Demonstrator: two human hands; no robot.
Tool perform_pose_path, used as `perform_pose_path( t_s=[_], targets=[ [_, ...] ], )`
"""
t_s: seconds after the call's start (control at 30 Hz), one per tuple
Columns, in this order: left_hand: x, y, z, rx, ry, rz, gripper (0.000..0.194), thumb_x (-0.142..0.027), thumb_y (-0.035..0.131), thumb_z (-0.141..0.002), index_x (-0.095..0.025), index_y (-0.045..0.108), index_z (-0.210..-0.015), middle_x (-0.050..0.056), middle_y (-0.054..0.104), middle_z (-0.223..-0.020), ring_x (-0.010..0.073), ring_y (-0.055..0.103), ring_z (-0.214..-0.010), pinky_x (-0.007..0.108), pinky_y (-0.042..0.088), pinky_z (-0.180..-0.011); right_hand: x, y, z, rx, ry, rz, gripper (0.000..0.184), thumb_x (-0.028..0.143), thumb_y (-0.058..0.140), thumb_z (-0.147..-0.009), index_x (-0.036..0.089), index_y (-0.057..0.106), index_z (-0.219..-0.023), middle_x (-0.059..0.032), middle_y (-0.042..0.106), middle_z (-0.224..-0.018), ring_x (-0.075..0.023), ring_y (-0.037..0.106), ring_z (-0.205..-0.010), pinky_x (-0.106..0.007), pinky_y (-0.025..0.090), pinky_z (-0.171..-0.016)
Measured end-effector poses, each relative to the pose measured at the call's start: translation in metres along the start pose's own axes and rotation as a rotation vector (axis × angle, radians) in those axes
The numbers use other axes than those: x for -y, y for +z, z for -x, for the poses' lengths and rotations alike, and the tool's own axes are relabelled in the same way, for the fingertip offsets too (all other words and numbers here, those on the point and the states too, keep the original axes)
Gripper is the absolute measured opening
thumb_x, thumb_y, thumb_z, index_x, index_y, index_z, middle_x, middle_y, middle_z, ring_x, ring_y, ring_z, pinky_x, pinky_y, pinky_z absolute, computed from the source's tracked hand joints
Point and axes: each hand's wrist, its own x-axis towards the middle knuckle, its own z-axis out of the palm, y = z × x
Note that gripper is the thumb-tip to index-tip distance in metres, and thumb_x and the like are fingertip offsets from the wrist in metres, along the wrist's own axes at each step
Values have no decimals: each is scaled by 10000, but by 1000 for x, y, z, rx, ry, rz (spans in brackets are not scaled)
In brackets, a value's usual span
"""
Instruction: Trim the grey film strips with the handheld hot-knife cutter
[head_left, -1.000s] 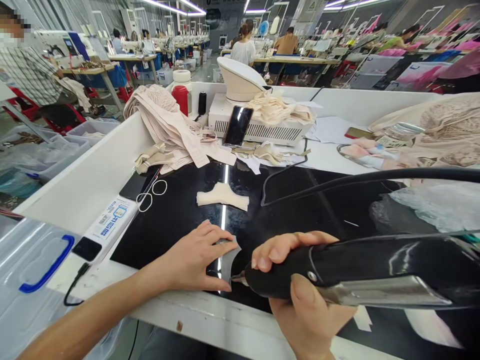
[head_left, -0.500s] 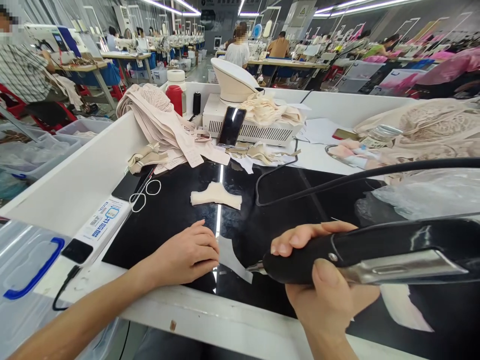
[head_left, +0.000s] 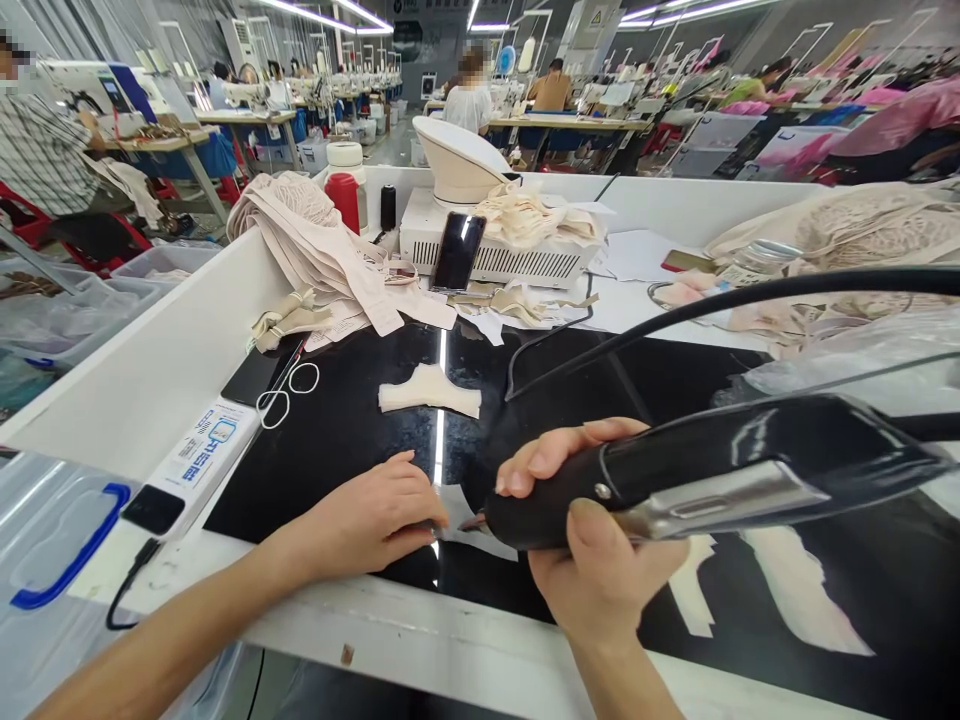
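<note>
My right hand (head_left: 592,530) is wrapped around a thick black corded hand tool (head_left: 720,475) with a silver lever along its side. The tool's narrow metal tip (head_left: 474,522) is over a thin pale curved piece (head_left: 484,540) on the black work surface. My left hand (head_left: 382,515) rests at the left end of this piece, fingers curled together and pressing on it. Those fingers hide part of the piece. Farther back lies a cream padded piece (head_left: 429,390) with a raised middle. Two cream cut pieces (head_left: 802,590) (head_left: 694,590) lie right of my right hand.
The tool's black cable (head_left: 675,312) arches across the right side. At the back are a propped phone (head_left: 458,250), a white vented box (head_left: 525,265), a red cup (head_left: 344,203) and piled beige strips (head_left: 322,255). Clear plastic (head_left: 862,375) lies right. White walls (head_left: 150,370) edge the table.
My right hand and the tool have moved left, bringing the tip over the pale piece near my left fingers. More of the cream pieces on the right shows. My left hand has barely moved.
</note>
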Motion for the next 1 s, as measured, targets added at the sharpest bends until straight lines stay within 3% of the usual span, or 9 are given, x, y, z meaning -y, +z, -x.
perform_pose_path(
  t_s=[0.23,0.83,1.0],
  targets=[
    [-2,-3,-1,30,-27,2,91,-206,597,-974,-216,654,-1044,2,721,-1031,173,631,-1067,430,250,-1213,-6,7,8,40,37,-25,340,326,764,-860,272,583,-1143,14,614,-834,-144,582,-651,-319,517,-595],
    [-3,-5,-2,16,-22,6,142,-176,516,-1011,-209,653,-1014,-8,703,-940,157,635,-998,416,263,-1214,-3,-1,6,54,18,25,306,300,745,-873,275,607,-1145,16,620,-830,-141,597,-642,-311,523,-576],
    [-6,-7,-1,23,-23,59,131,-144,551,-982,-205,625,-1072,19,700,-1074,171,620,-1101,422,245,-1222,-5,-9,-3,18,16,27,321,303,764,-848,276,618,-1133,29,619,-818,-146,609,-650,-318,512,-600]
  ],
)
